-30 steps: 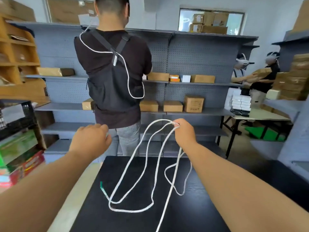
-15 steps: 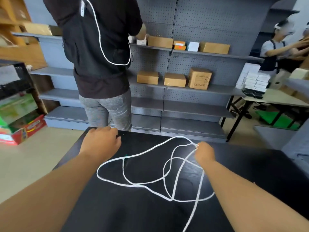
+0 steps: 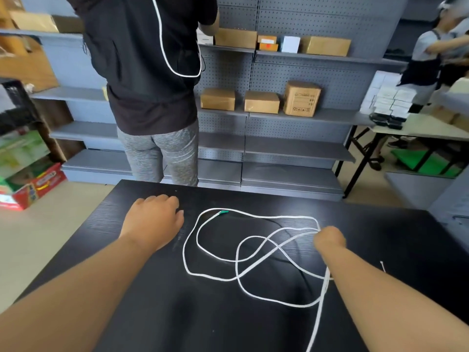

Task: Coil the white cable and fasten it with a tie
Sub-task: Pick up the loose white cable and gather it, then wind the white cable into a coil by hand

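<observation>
White cord-like cable (image 3: 278, 247), green-tipped, lies in loose overlapping loops on the matte black wood-grain table (image 3: 152, 313). Right hand (image 3: 328, 240) pinches gathered strands. Left hand (image 3: 154, 219), loosely curled, rests empty beside the loops.

The right hand (image 3: 329, 240) hides its own grip. Below it the cable (image 3: 278, 247) runs off-frame; a sliver (image 3: 382, 266) to the right is perhaps the tie.

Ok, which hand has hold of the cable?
The right hand, gripping several strands of the white cable bunched together. The left hand is over the black table beside the loops, with no cable in it.
</observation>
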